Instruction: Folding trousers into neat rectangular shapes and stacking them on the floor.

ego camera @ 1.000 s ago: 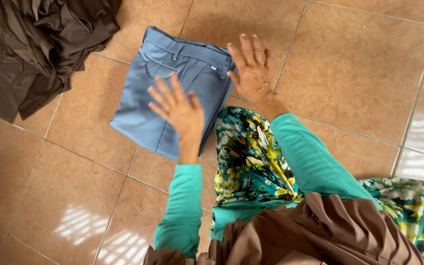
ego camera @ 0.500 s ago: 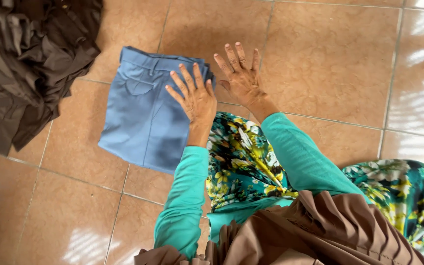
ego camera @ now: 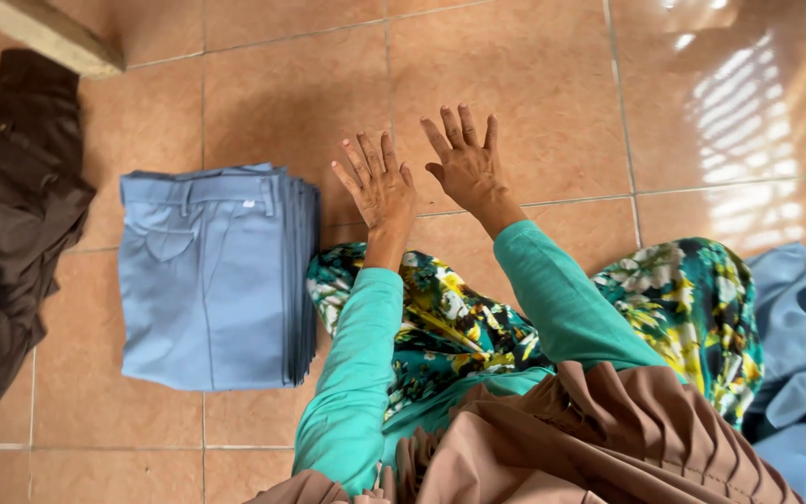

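**Kid:** Where are the folded light blue cloth trousers (ego camera: 212, 280)?

**Friend:** They lie flat on the shiny orange tiled floor (ego camera: 534, 56), in a neat pile.

**Kid:** And the hands?

**Friend:** The left hand (ego camera: 380, 187) is just beside the trousers, not touching them. The right hand (ego camera: 466, 163) is a bit farther from them. Each grip is spread wide and holds nothing.

**Kid:** What else?

**Friend:** A heap of dark brown cloth (ego camera: 11, 215) lies on the other side of the trousers.
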